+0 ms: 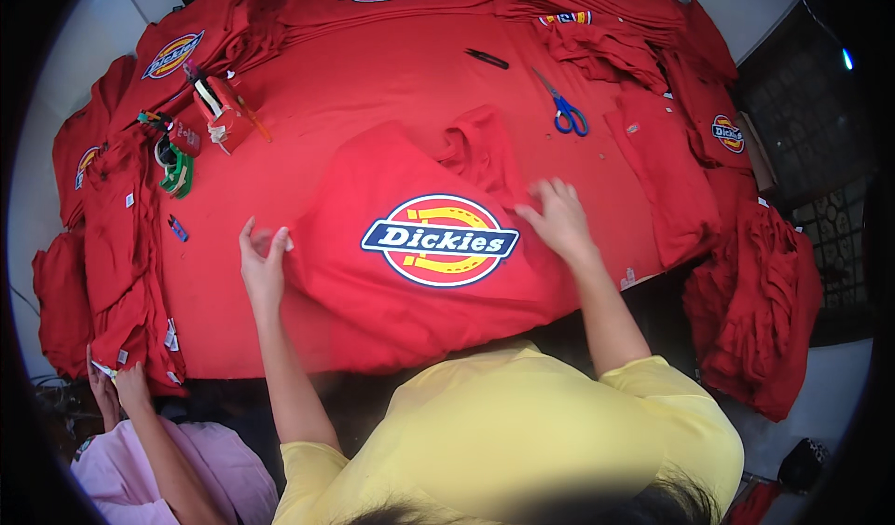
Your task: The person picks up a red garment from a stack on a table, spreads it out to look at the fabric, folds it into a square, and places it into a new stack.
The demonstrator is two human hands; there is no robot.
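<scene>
Red garment: the garment (373, 315) is being supported by the near part of the red-covered bench (373, 87), directly in front of the wearer; its oval emblem (440, 240) is being shown face up. Hours below are being counted from that emblem, twelve pointing away from the wearer.
Left hand: at about nine o'clock the left hand (265, 264) is being held at the garment's edge, thumb and forefinger parted; whether the whitish bit at the thumb is being pinched cannot be told.
Right hand: at about three o'clock the right hand (564, 222) is being held over the opposite side, fingers loosely spread, nothing visibly gripped. The two hands are being held well apart, the emblem between them.
Step in hand: judging by this placing, the garment is being spread and straightened.
Bunched fold: at half past twelve a gathered fold (475, 147) is being left unflattened; in judgement, a matched hold on both sides and an outward smoothing of this fold are being called for.
Scissors and snips: the blue-handled scissors (569, 117), between one and two o'clock, and the dark snips (488, 59), just past twelve, are being left unused.
Tape dispenser: at half past nine the green dispenser (175, 171) is being left untouched.
</scene>
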